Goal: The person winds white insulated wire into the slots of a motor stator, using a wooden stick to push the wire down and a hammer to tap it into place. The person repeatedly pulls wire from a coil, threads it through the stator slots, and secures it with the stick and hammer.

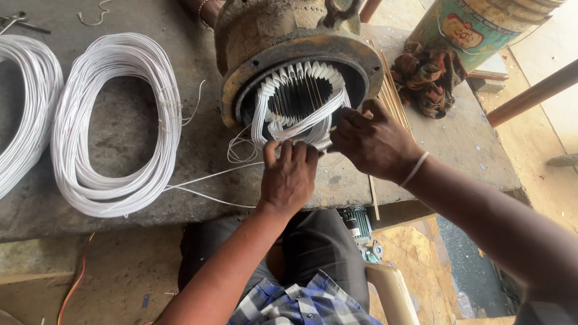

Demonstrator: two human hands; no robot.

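A rusty round motor housing lies on its side on a grey stone bench, its open end facing me. White winding wire fills the slots inside and loops out of the lower rim. My left hand grips the bundle of white loops under the opening, fingers curled over it. My right hand, a white band on its wrist, pinches the same wire at the lower right of the rim.
Two large coils of white wire lie on the bench at left, strands trailing toward the housing. A crumpled dark rag, thin wooden sticks and a green painted drum stand at right. The bench edge runs just before my knees.
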